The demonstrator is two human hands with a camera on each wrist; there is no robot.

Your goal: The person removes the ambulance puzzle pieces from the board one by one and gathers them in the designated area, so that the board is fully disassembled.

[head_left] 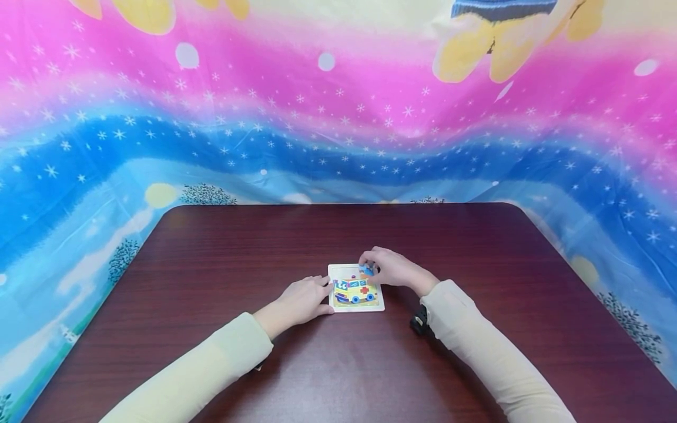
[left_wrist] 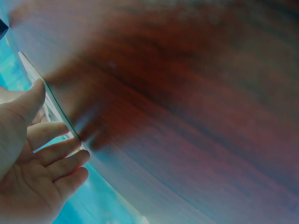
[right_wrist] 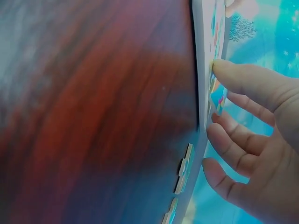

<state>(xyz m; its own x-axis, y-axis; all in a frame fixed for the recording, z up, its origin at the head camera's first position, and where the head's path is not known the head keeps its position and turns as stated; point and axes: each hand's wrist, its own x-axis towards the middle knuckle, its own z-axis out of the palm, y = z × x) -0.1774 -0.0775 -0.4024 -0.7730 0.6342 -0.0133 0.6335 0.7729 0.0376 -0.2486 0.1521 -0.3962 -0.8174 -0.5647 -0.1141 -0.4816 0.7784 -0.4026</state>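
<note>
A small white-framed jigsaw puzzle board (head_left: pixel 357 309) with a yellow ambulance picture lies flat near the middle of the table. At its upper right corner my right hand (head_left: pixel 394 268) pinches a blue puzzle piece (head_left: pixel 366 271) between thumb and fingers, tilted against the board. The right wrist view shows this piece (right_wrist: pixel 218 99) below the thumb tip; whether it is seated cannot be told. My left hand (head_left: pixel 302 299) rests at the board's left edge, its fingers extended and thumb by the lower left corner. In the left wrist view the fingertips touch the board's edge (left_wrist: pixel 58 108).
Two loose puzzle pieces, one nearer (right_wrist: pixel 185 169) and one farther along (right_wrist: pixel 171 213), lie on the table beside the board in the right wrist view. A dark reddish wooden table (head_left: pixel 254 235) extends around it, with a colourful patterned cloth (head_left: pixel 296 135) hanging behind.
</note>
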